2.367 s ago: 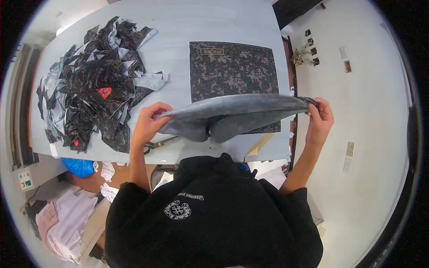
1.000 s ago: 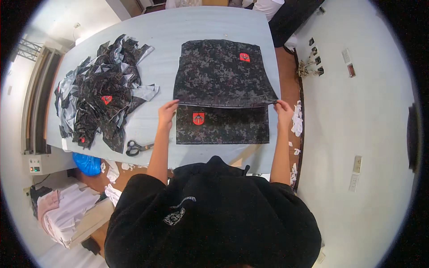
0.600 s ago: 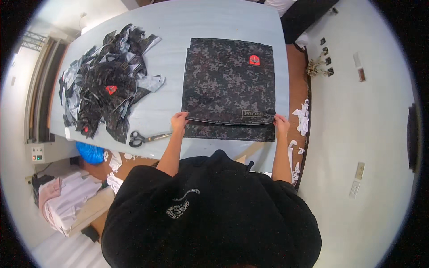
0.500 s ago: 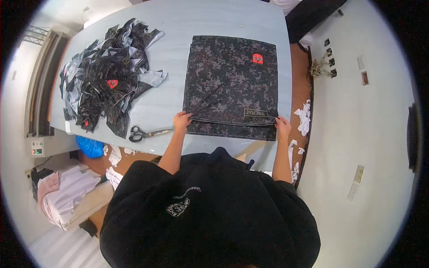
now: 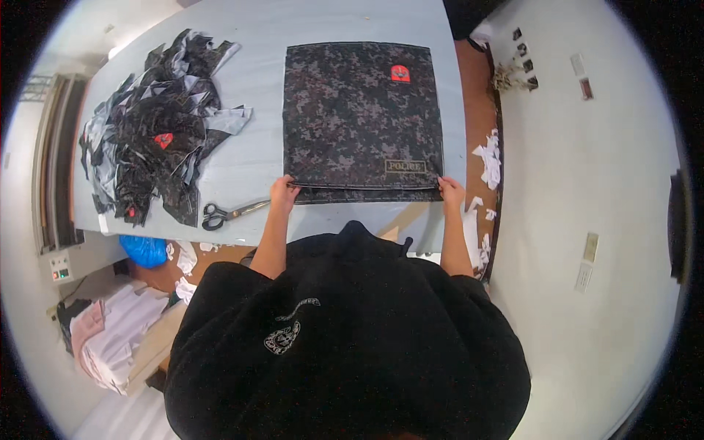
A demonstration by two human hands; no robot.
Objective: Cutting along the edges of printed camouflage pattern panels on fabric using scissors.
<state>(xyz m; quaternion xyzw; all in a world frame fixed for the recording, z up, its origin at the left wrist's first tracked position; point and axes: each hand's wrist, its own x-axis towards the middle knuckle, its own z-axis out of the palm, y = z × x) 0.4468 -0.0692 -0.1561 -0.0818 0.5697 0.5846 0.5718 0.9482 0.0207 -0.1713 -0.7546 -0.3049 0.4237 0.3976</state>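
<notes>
A square dark camouflage fabric panel (image 5: pixel 359 117) lies on the pale table, with a red emblem near its far right and a lettered patch near its front right. My left hand (image 5: pixel 284 191) pinches the panel's near left corner. At the near right corner my right hand (image 5: pixel 452 191) grips the same edge. Between them the edge is stretched straight. A strip of matching camouflage cloth (image 5: pixel 367 196) shows from beneath it, on the side nearest me. Black-handled scissors (image 5: pixel 231 213) lie just left of my left hand, blades pointing toward it.
A heap of camouflage fabric pieces (image 5: pixel 158 132) covers the table's left part. White scraps (image 5: pixel 489 158) lie on the brown floor past the right edge. A blue bag (image 5: pixel 143 251) and a stack of white and pink cloth (image 5: pixel 121 326) are at the lower left.
The panel's near edge, held in both hands, has come nearer me over the lower cloth, so less of that strip shows. Its creases have smoothed out. The whole view has shifted slightly.
</notes>
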